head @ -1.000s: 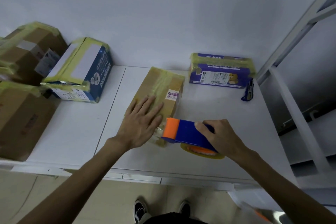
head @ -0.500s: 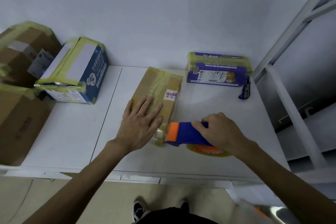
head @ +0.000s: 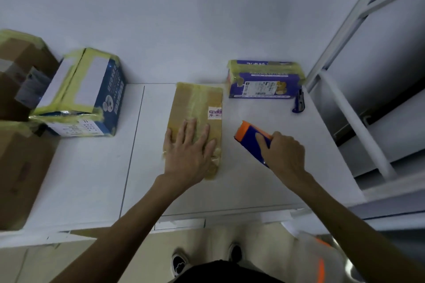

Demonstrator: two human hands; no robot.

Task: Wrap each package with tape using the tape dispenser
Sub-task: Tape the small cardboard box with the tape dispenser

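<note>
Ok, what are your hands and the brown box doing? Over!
Left hand flat on brown package. Right hand grips tape dispenser, beside package, not touching. Nothing between them.

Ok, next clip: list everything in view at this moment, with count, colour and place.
brown package: one, brown with yellowish tape, middle of the table
tape dispenser: one, blue with orange head, right of the brown package, apart from it
purple package: one, purple with yellowish tape, back right by the wall
utility knife: one, blue, just right of the purple package
blue box: one, blue and white with yellowish tape, back left
cardboard boxes: two, brown, far left edge
table: one, white
shelf frame: one, white, right of the table
shoes: two, dark and white, on the floor below
left hand: flat on the brown package
right hand: grips the tape dispenser
</note>
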